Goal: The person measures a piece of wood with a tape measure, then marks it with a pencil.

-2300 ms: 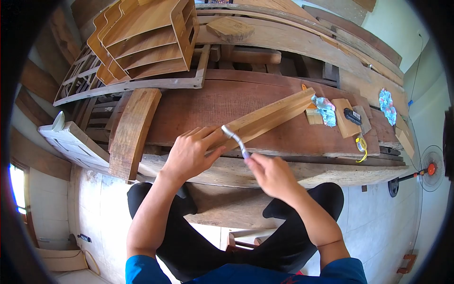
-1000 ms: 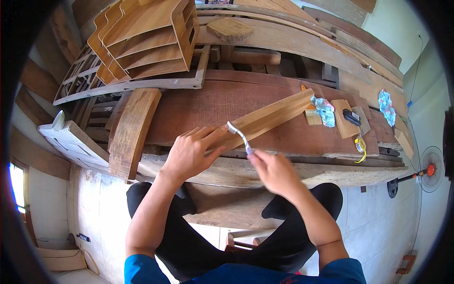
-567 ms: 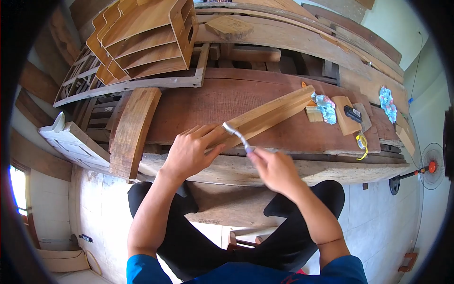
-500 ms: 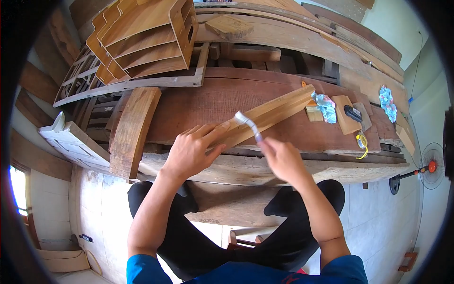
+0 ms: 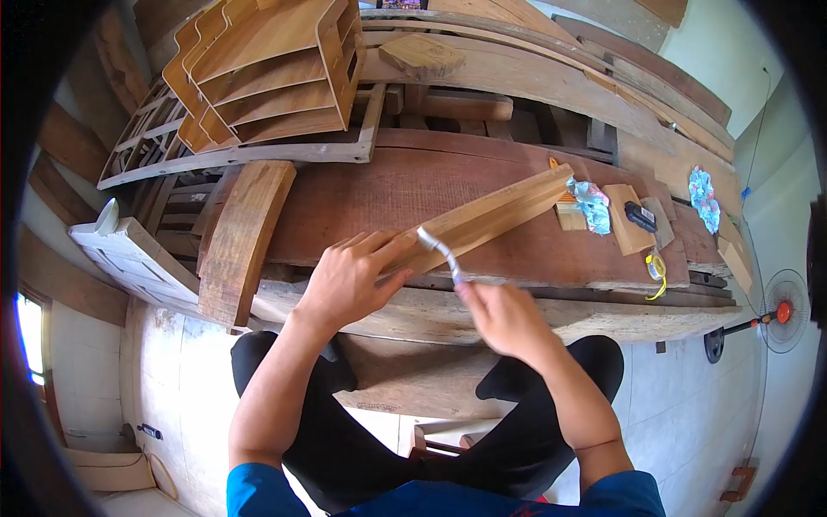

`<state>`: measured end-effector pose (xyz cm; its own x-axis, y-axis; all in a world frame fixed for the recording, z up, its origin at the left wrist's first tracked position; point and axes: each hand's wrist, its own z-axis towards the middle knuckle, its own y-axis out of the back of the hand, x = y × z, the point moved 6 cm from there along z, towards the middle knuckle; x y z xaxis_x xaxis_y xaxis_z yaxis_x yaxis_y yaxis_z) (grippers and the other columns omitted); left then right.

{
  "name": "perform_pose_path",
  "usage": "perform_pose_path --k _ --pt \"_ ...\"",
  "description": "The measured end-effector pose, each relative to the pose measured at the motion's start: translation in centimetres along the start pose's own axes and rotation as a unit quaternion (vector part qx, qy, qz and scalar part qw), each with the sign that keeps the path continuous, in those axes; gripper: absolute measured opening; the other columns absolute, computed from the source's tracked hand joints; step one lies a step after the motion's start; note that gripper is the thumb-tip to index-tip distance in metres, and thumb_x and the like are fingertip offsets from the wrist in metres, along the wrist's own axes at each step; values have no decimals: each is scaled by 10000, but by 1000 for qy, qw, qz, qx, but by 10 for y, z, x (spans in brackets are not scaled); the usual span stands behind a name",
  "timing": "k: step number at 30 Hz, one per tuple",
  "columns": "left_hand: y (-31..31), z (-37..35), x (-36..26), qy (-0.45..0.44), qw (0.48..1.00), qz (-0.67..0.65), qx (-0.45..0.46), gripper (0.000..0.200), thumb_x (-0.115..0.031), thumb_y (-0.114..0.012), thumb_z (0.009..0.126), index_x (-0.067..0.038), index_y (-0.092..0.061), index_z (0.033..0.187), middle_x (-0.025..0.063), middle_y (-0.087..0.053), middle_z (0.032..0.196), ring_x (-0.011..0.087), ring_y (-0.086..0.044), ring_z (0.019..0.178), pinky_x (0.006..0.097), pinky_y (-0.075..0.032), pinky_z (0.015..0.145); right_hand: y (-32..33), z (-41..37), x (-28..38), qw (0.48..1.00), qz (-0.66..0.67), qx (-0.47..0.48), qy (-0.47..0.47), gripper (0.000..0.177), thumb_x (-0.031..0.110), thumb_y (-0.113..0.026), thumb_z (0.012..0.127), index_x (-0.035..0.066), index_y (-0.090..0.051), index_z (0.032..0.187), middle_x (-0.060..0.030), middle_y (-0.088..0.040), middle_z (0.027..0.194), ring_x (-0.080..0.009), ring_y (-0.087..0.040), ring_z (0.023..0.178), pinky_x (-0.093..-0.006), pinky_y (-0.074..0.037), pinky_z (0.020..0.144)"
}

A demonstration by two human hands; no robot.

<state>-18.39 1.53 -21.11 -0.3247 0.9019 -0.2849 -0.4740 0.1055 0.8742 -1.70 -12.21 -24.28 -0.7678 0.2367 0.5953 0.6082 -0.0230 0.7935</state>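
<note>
A long wooden bar [image 5: 508,209] lies slantwise across the reddish-brown board [image 5: 345,194] of the bench. My left hand [image 5: 349,277] is closed over the bar's near left end, fingers on top and thumb along its near side. In my right hand [image 5: 502,319] is a slim white brush [image 5: 440,248], shaped like a toothbrush, gripped by its handle. Its pale head is at the bar's face, just right of my left fingers; motion blur hides the bristles.
At right lie a paintbrush [image 5: 570,215], a crumpled blue cloth [image 5: 591,205], a wooden block [image 5: 624,222] with a black tool [image 5: 639,216], and a tape measure [image 5: 656,265]. A wooden shelf organiser [image 5: 276,82] stands back left. A thick plank [image 5: 245,241] crosses the bench's left side.
My right hand and the brush have moved left and slightly down along the bar, closer to my left hand. My left hand keeps its hold on the bar.
</note>
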Motion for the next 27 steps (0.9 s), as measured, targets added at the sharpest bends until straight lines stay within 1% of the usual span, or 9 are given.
perform_pose_path --k 6,10,11,15,19,21,25,26,27 --pt "2 -1 -2 2 1000 -2 5 500 -307 -770 925 -153 -666 1389 156 -729 1196 350 -739 1014 438 -616 884 9 17 -27 995 0 -64 -83 632 519 -381 1120 33 -657 825 -232 -657 677 -463 -690 713 -542 -522 658" --pt "1 1 -2 -17 1000 2 -7 470 -325 -743 946 -151 -665 1375 154 -718 1182 340 -741 1008 427 -619 869 2 6 -1 998 -41 -29 -24 596 479 -394 1124 26 -665 847 -243 -673 722 -475 -686 720 -563 -531 690" --pt "1 0 -2 -17 1000 -2 -3 470 -325 -742 946 -154 -666 1377 153 -717 1183 340 -741 1009 427 -619 869 -13 3 3 995 -14 -95 27 581 465 -399 1125 32 -671 849 -255 -677 747 -483 -685 733 -560 -535 697" --pt "3 -1 -3 5 1000 -7 17 509 -299 -771 927 -158 -665 1405 163 -730 1203 351 -735 1025 433 -613 898 7 15 -21 993 -27 -52 -101 575 474 -428 1116 44 -659 812 -237 -687 727 -473 -688 732 -560 -526 678" --pt "2 -1 -2 -4 1000 -3 1 510 -298 -775 924 -158 -667 1402 161 -731 1202 348 -737 1017 434 -614 897 9 9 -13 997 10 -36 -62 629 497 -399 1121 23 -636 783 -239 -654 690 -473 -661 682 -549 -490 646" --pt "1 -1 -1 -2 1000 -5 8 510 -299 -777 922 -159 -668 1401 161 -730 1203 346 -738 1015 435 -615 899 -15 3 7 997 36 -61 25 624 487 -386 1127 24 -637 792 -234 -663 697 -445 -668 665 -536 -499 667" --pt "1 -1 -2 5 1000 -5 15 507 -300 -781 919 -158 -674 1394 159 -732 1202 346 -740 1011 438 -615 904 6 16 -25 994 6 -21 -107 641 518 -378 1124 22 -618 795 -226 -659 685 -434 -694 692 -527 -505 658" --pt "2 -1 -3 5 1000 -4 9 505 -299 -782 918 -157 -677 1391 159 -733 1200 347 -741 1010 438 -615 904 14 21 -37 993 -8 -80 -86 675 546 -369 1120 29 -604 756 -211 -640 649 -401 -674 641 -517 -498 638" --pt "2 -1 -4 4 1000 -3 6 506 -298 -783 917 -157 -677 1391 159 -734 1199 347 -741 1009 439 -615 904 14 20 -36 994 5 -74 -85 681 549 -364 1120 28 -602 751 -209 -632 641 -399 -659 626 -515 -496 633"
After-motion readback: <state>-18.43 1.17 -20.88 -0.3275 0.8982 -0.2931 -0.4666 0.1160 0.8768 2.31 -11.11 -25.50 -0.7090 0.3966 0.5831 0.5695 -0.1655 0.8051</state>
